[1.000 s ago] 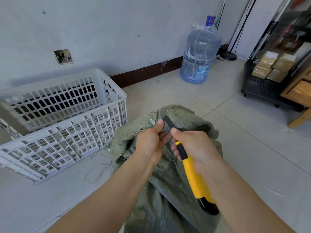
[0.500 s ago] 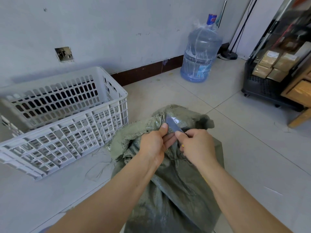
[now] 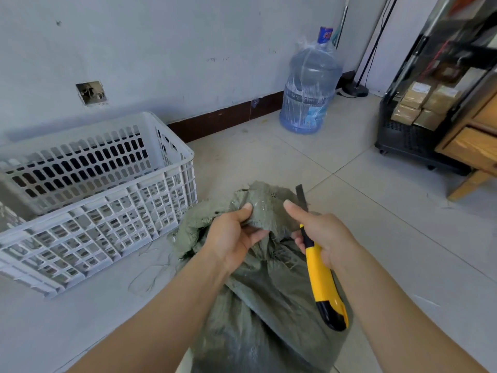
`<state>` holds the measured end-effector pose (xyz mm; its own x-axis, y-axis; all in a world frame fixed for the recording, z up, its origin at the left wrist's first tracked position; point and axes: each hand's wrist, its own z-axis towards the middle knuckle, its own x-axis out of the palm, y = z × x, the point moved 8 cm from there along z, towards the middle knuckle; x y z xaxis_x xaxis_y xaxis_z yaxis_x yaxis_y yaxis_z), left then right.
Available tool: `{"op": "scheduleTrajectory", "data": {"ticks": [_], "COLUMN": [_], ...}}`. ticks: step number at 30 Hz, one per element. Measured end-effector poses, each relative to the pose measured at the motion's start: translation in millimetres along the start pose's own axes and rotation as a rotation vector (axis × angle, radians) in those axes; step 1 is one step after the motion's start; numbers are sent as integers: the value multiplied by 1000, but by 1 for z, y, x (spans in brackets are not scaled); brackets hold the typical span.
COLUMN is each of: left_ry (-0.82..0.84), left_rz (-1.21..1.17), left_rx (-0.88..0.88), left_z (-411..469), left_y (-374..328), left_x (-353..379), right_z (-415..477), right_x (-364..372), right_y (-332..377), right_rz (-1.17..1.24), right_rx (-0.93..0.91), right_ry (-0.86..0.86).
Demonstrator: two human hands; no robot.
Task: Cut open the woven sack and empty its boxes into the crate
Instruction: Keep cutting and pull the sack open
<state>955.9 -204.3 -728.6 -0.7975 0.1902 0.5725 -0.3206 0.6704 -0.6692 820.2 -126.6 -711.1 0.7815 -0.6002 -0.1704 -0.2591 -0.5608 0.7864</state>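
Smooth tiled floor (image 3: 376, 238) underneath: likely to let the sack slide under a hard tug. White slatted crate (image 3: 172, 170) just left of the sack, open side up; near enough for tipping, but probably light enough to skid away under falling boxes.

Green woven sack (image 3: 269, 305) slumped on the floor between the forearms, top bunched and frayed, no slit visible yet. Boxes hidden within, so liable to scoring from a deep cut.

Left hand (image 3: 231, 238) at the bunched top, thumb and curled fingers pinching a fold of weave. Right hand (image 3: 325, 232) wrapped round the yellow utility knife (image 3: 320, 275), fingers curled on the handle, thumb stretched forward.

Dark blade (image 3: 301, 197) extended, pointing up and away, just beside the pinched fold and near the left thumb. Risk of a nicked thumb on any slip or sudden give in the weave. Safer to cut away from the holding hand, shallow and slow.
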Motion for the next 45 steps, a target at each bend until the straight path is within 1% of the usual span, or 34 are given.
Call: {"op": "scheduleTrajectory", "data": {"ticks": [3,6,9,12,15,17,19,21,24,26,30,31,33,35,36,37,39,40,41,42,44,45], "left_ry": [-10,25,-106,-220,-259,-213,-176,-179,-249,-253,-168,-167,-215,-273,-278,-272,-191,-125,-77,-68,-152,-183], "left_rz": [-61,6,55,-13,-156,-207,-155,-147,-249,-263,-131,-131,-232,-271,-213,-131,5,21,4,-47,-143,-156], "left_rx": [22,73,87,110,148,89,-33,-81,48,101,44,43,92,117,73,-9,-172,-216,-218,-174,-55,-24], "left_z": [1,1,6,9,9,6,1,-2,5,10,10,10,9,3,-1,-6,-14,-15,-14,-10,2,5], "left_y": [-6,-12,-14,-17,-19,-9,9,14,-5,-15,-6,-5,-14,-19,-13,-2,22,30,33,29,16,12], "left_x": [-4,-4,-17,-30,-32,-24,-15,-14,-27,-33,-23,-23,-30,-35,-33,-29,-12,-3,3,4,-7,-12], "right_z": [3,6,6,4,2,0,-3,-4,-3,-2,-5,-4,-1,4,6,7,10,10,9,8,4,4], "right_x": [-2,4,3,6,15,22,27,30,26,22,27,28,28,25,24,23,23,25,26,29,34,34], "right_y": [-8,-10,-10,-8,-3,0,1,1,0,-3,-15,-17,-19,-16,-13,-10,-6,-5,-4,-4,-4,-5], "right_rz": [31,223,277,269,295,316,315,289,264,338,492,521,573,597,604,609,593,573,553,532,492,478], "right_rx": [40,98,110,81,4,-52,-85,-107,-114,-69,113,139,152,106,65,21,-51,-80,-102,-118,-133,-134], "right_ry": [-8,55,49,66,106,115,112,116,89,82,64,65,49,23,15,10,2,1,5,15,48,57]}}
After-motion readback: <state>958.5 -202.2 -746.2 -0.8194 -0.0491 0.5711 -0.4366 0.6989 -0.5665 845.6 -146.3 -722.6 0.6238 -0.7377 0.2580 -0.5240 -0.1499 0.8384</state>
